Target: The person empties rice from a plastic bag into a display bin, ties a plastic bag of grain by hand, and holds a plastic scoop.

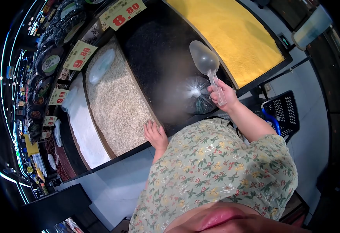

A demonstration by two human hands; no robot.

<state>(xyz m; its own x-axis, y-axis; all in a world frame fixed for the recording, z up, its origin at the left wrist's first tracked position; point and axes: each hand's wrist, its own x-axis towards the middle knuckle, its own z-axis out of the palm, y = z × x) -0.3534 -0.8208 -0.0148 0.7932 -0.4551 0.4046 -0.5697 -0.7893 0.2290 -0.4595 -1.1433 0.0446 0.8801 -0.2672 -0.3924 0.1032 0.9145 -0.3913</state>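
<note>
My right hand (pixel 225 96) is wrapped round the handle of a clear plastic scoop (pixel 204 57), its bowl pointing away from me over the dark bin. The bowl looks empty. Close beside that hand, a clear plastic bag with a gathered top (pixel 197 94) sits at the near edge of the black grain (pixel 150 42); its contents look dark. My left hand (pixel 155 135) lies with fingers stretched out at the near corner of the beige grain (pixel 115 97), next to the divider, and holds nothing.
Yellow grain (pixel 228 35) fills the bin at right, and a white-filled bin (pixel 86 120) lies at left. Another scoop (pixel 102 66) rests on the beige grain. Price signs (pixel 123 13) line the back. A dark shopping basket (pixel 281 112) stands at right.
</note>
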